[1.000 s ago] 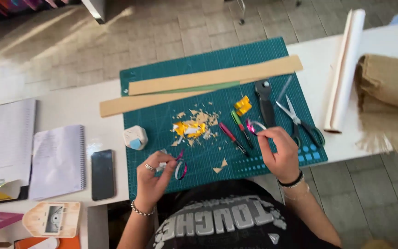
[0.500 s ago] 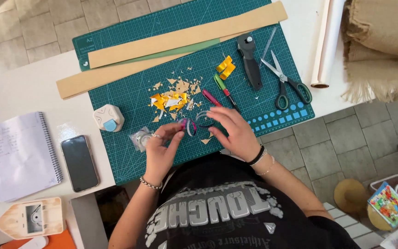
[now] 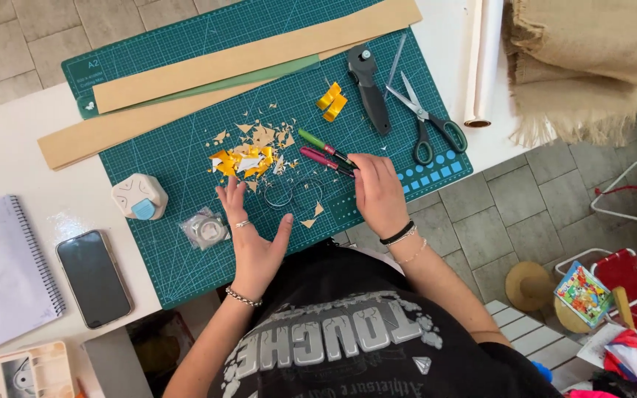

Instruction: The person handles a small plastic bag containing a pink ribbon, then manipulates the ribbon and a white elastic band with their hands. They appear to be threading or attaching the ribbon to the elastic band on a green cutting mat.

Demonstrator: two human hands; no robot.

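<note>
- Pens, two of them, one green [image 3: 318, 141] and one pink [image 3: 321, 158], lie side by side on the green cutting mat [image 3: 186, 155], tips pointing toward the right hand [image 3: 377, 193].
- Head view: the right hand rests on the mat with its fingertips [image 3: 355, 163] touching the tip end of the pink pen; whether its grip is closed on the pen cannot be told.
- The left hand [image 3: 253, 234] lies palm down with fingers spread wide, holding nothing, just beside a thin wire ring [image 3: 282, 193] on the mat.
- A small clear packet [image 3: 205, 228] lies just left of the left hand; a white corner punch [image 3: 138, 197] sits at the mat's left edge.
- Yellow and tan paper scraps [image 3: 248, 153] are scattered between the hands and the two long tan strips [image 3: 245, 59].
- Folded yellow pieces [image 3: 332, 102], a black cutter [image 3: 367, 87] and scissors [image 3: 429, 125] lie near the mat's upper right.
- On the white desk [image 3: 9, 147]: a phone [image 3: 94, 277] and a spiral notebook [image 3: 5, 273] at left, a paper roll [image 3: 482, 59] and burlap cloth [image 3: 591, 59] at right.
</note>
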